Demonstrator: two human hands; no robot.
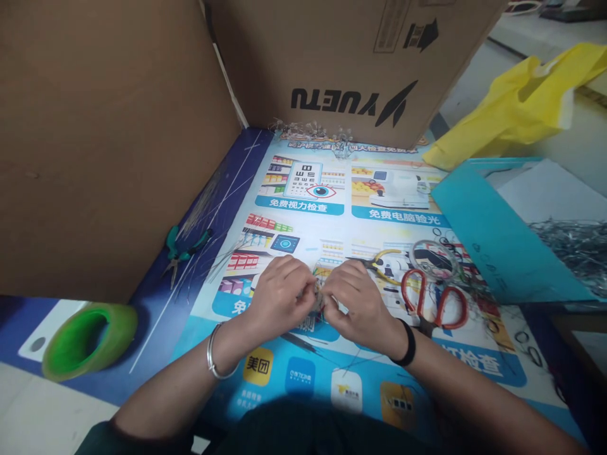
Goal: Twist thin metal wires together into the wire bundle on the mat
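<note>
My left hand (285, 294) is closed, thumb and fingers pinched on a small wire piece (318, 297) at the middle of the poster. From the other side my right hand (355, 297) pinches the same piece, its fingertips close to the left ones. Much of the piece is hidden by the fingers, so its exact shape does not show. Just beyond the right hand lie yellow-handled pliers (386, 266). Red-handled scissors (434, 306) rest to its right. Under the wrists, dark thin strands (298, 343) lie on the printed poster (303, 253).
Teal-handled pliers (183, 249) lie at left near loose straight wires (203, 208). A roll of tape (90, 341) sits front left. Cardboard walls (341, 63) stand behind. Wire clumps (339, 142) lie at the back. A teal box (493, 240) with wire pieces and a yellow bag (516, 107) are right.
</note>
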